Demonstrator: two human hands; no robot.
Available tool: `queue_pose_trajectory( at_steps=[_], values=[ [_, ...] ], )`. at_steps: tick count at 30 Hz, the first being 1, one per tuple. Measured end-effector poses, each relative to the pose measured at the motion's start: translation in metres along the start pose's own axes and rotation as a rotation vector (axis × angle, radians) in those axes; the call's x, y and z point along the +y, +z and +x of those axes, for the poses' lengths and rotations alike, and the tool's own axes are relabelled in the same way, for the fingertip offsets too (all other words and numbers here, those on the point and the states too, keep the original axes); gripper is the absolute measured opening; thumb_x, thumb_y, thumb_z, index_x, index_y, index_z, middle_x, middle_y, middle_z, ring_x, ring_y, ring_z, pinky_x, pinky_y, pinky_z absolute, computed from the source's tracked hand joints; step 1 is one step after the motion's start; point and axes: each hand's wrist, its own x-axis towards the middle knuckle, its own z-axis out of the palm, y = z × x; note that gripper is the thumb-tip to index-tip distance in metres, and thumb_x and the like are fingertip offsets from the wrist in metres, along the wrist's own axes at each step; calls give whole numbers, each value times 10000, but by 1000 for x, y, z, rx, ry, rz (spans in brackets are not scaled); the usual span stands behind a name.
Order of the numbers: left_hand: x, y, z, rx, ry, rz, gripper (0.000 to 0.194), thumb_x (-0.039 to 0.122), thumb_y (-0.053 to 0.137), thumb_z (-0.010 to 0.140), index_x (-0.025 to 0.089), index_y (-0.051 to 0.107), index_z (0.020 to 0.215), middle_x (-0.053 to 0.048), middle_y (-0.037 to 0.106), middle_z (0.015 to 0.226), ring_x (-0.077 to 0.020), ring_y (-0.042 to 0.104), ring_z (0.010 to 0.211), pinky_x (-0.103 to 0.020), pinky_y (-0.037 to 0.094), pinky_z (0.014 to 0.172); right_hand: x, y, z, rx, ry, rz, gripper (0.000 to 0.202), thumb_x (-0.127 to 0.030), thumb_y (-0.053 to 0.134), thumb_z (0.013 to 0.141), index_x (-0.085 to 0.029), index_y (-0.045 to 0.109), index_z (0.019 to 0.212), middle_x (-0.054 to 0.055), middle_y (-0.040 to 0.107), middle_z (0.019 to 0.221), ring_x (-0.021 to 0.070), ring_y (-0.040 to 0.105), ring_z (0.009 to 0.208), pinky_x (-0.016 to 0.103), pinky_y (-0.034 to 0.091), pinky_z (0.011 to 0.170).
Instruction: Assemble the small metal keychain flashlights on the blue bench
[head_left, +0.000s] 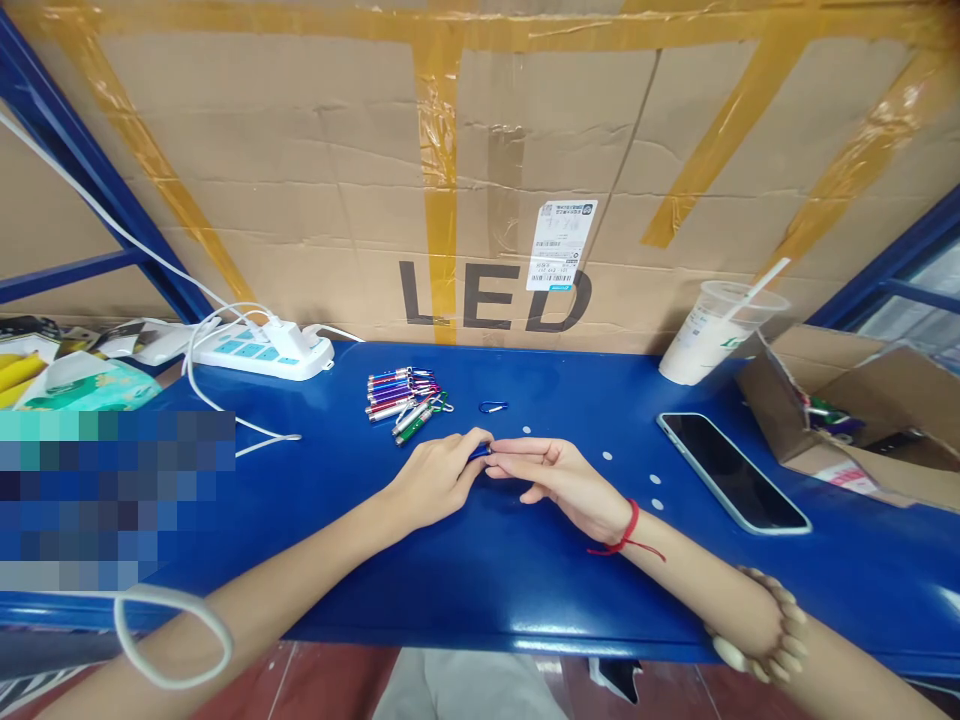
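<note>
My left hand (442, 475) is closed around a small blue keychain flashlight (478, 453), mostly hidden by the fingers. At its end, the thumb and fingertips of my right hand (559, 475) pinch together; whatever lies between them is too small to make out. Just beyond the hands lies a blue carabiner clip (493, 407). A row of similar keychain flashlights (397, 395) in red, blue, purple, silver and green, with clips attached, rests to the left of it. Several small pale round discs (607, 456) are scattered on the table to the right.
A phone (735, 472) lies at right, near an open cardboard box (862, 400) and a plastic cup with a straw (697, 335). At left stand a white power strip (259, 350) with cables and some packaging (90, 385). A large carton (300, 200) backs the blue table (420, 600).
</note>
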Motion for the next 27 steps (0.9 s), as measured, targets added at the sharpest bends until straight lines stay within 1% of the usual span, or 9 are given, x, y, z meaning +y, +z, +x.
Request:
queue_pose_trajectory(
  at_steps=[2,6,10,17,27],
  values=[
    [0,-1,0,-6,-2,-6,158,220,338,906,205,418,1041,-47,632,955,-199,616,851,-296,467,697,0,0,0,6,0,-12,321,-261,713,687,-185,670,996,58,688,949,181,637,927,94,523,483],
    [2,-1,0,-10,-9,-27,152,231,334,914,207,415,1040,-37,632,957,-194,615,850,-295,468,697,2,0,1,32,-15,-26,290,-266,729,663,-172,684,934,43,700,832,176,657,859,101,521,463],
    [3,-1,0,-14,-7,-15,150,240,331,915,216,418,1035,-26,635,942,-187,615,831,-285,466,686,3,0,1,32,-24,-21,281,-267,735,648,-157,683,901,38,695,761,181,663,828,116,522,451],
    [2,0,0,-10,-1,-20,170,245,327,916,207,431,1046,-32,636,935,-185,617,822,-282,461,681,3,0,1,5,-2,-6,323,-254,757,605,-138,676,895,50,698,746,181,668,800,129,520,457],
    [0,1,1,-18,-12,-33,170,251,335,919,208,434,1050,-34,636,942,-183,618,819,-278,458,686,2,1,1,7,20,11,285,-227,768,588,-146,683,848,46,706,744,174,672,776,129,506,451]
  ],
)
